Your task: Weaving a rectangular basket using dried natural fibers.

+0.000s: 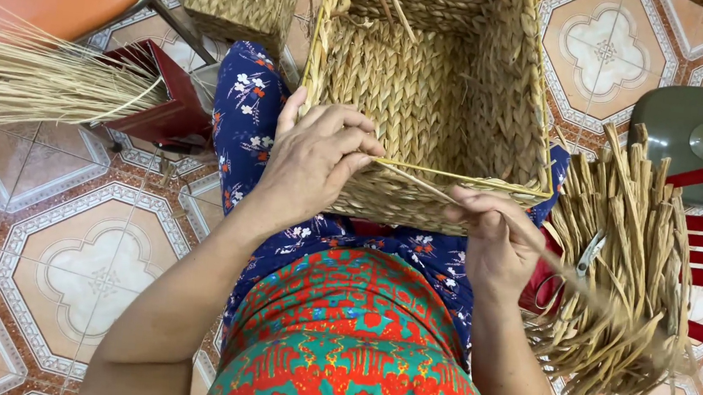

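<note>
Left hand pressed on the near rim of the woven basket, fingers closed together on the yellow rim strand at the corner nearest the body. Right hand just to the right of that grip, pinched shut on a thin straw strand running out and away toward the bundle of cut reeds. Basket resting on the lap, against blue floral fabric, tilted open toward the camera.

Likely trouble: strand snapping under too sharp a pull from the right grip, being dry and thin. Rim loosening if the left grip eases off before the strand is drawn tight. Basket sliding off the lap toward the tiled floor, being held only by the left hand. Free tail blurred, so possibly snagging in the reeds beyond the right grip. Scissors lying among those reeds, close under the right wrist: a scrape or a nick possible on a blind reach.
</note>
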